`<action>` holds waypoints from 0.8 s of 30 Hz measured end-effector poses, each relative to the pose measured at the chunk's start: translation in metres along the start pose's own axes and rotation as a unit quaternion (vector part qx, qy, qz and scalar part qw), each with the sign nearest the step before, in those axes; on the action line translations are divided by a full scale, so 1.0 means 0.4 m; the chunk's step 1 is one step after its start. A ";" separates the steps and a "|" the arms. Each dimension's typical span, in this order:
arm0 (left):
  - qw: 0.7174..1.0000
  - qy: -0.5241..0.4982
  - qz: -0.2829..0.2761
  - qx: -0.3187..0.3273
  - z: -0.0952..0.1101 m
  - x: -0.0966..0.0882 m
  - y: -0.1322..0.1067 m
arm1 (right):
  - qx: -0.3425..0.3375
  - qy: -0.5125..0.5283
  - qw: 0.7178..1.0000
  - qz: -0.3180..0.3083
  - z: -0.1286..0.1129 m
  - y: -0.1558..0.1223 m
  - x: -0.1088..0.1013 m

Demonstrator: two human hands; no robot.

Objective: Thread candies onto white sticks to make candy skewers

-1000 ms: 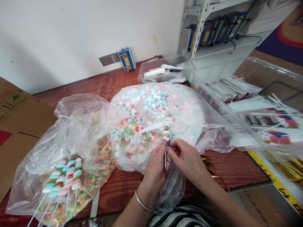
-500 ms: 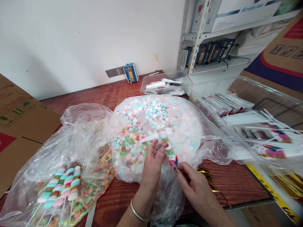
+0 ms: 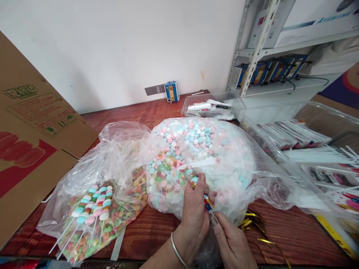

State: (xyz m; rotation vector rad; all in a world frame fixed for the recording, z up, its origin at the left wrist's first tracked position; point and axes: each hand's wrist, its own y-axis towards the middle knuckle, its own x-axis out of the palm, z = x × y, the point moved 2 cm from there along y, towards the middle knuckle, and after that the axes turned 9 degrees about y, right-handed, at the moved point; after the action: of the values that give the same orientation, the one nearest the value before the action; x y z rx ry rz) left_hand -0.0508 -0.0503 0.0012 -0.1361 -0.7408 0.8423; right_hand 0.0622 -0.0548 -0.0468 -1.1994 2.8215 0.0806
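Note:
My left hand [image 3: 195,211] is closed around a candy skewer in a printed clear wrapper [image 3: 192,177], whose upper end pokes out above the thumb. Just below, my right hand [image 3: 231,239] pinches the gathered lower end of the wrapper, near the white stick. Both hands are over the near edge of a large clear bag of pastel marshmallows [image 3: 196,138], with colourful gummies showing at its left. A white strip [image 3: 200,163] lies on that bag. Several finished marshmallow skewers [image 3: 94,205] rest on a bag of gummy rings [image 3: 137,192] at the left.
Gold twist ties [image 3: 254,224] lie right of my hands. A clear bin [image 3: 283,168] at the right holds white sticks and printed wrappers. Behind stands a small tray [image 3: 211,98] of tubes and pens. A cardboard box [image 3: 47,127] borders the left; a metal shelf [image 3: 259,48] stands back right.
My left hand has turned and wrapped its fingers around the skewer, where it was more open before. My right hand has moved slightly down and right. The view has shifted left.

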 end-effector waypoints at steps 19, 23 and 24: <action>0.991 0.050 -0.072 -0.103 -0.052 -0.052 -0.056 | 0.116 0.321 0.937 0.075 -0.011 0.036 0.029; 0.990 0.074 -0.085 -0.088 -0.061 -0.050 -0.065 | 0.116 0.336 0.931 0.083 -0.020 0.040 0.023; 0.989 0.083 -0.091 -0.077 -0.060 -0.050 -0.066 | 0.117 0.348 0.926 0.083 -0.025 0.041 0.021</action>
State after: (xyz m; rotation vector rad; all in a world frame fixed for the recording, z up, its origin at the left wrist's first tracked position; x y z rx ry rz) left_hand -0.0274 -0.0783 -0.0171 -0.2703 -0.6499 0.5915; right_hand 0.0441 -0.0504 -0.0373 -1.0873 3.3673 -0.8106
